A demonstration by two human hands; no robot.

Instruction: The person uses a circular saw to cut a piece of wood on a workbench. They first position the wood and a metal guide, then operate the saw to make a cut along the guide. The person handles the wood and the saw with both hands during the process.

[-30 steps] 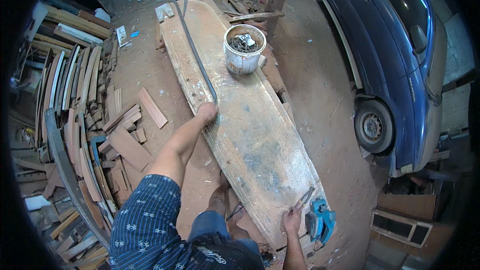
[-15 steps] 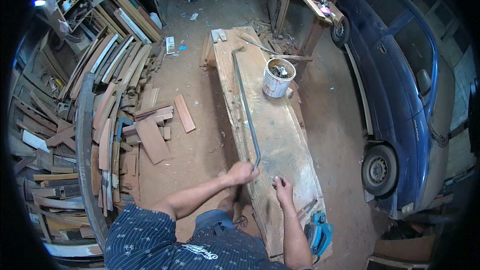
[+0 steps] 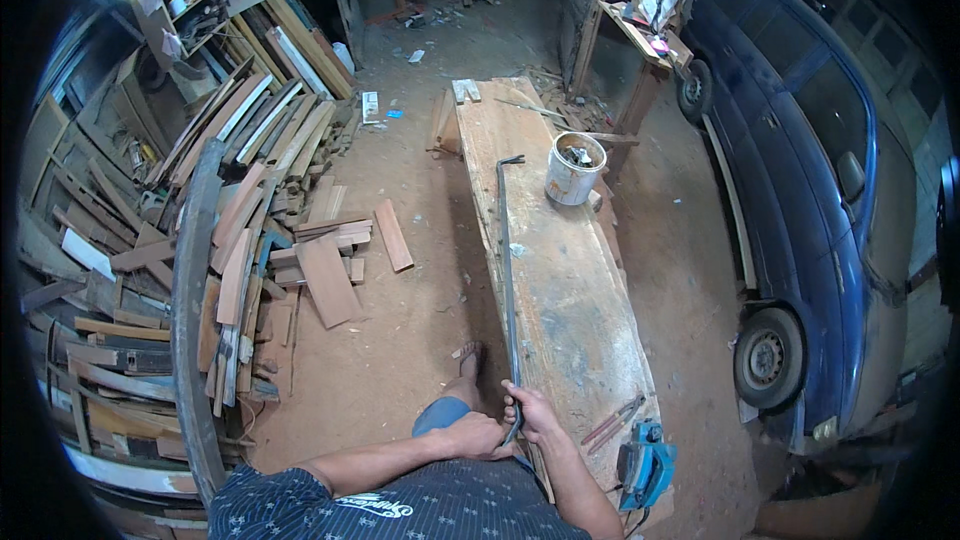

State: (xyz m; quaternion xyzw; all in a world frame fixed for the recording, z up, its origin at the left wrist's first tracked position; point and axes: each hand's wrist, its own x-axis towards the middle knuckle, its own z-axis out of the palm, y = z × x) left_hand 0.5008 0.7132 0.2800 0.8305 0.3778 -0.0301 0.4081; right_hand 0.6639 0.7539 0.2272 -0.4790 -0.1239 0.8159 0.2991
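Observation:
A long grey metal bar point(image 3: 508, 270), bent at its far end, runs lengthwise over the left side of the wooden workbench point(image 3: 570, 290). My right hand point(image 3: 535, 414) is closed round the bar close to its near end. Against my body, my left hand point(image 3: 477, 434) is closed at that same end, and its fingers are partly hidden. To the right of my hands lie red-handled pliers point(image 3: 608, 428) and a teal electric planer point(image 3: 646, 468).
Farther up the bench stands a white bucket point(image 3: 574, 172) holding scraps. Stacked timber point(image 3: 240, 240) and loose boards point(image 3: 325, 280) fill the left side. A blue car point(image 3: 800, 160) is parked on the right. A small wooden stand point(image 3: 636, 50) holds papers at the back.
My right hand, apart from the bar before, has taken hold of it. The bar has been drawn toward my body, with my left hand at its near end. My view has shifted slightly.

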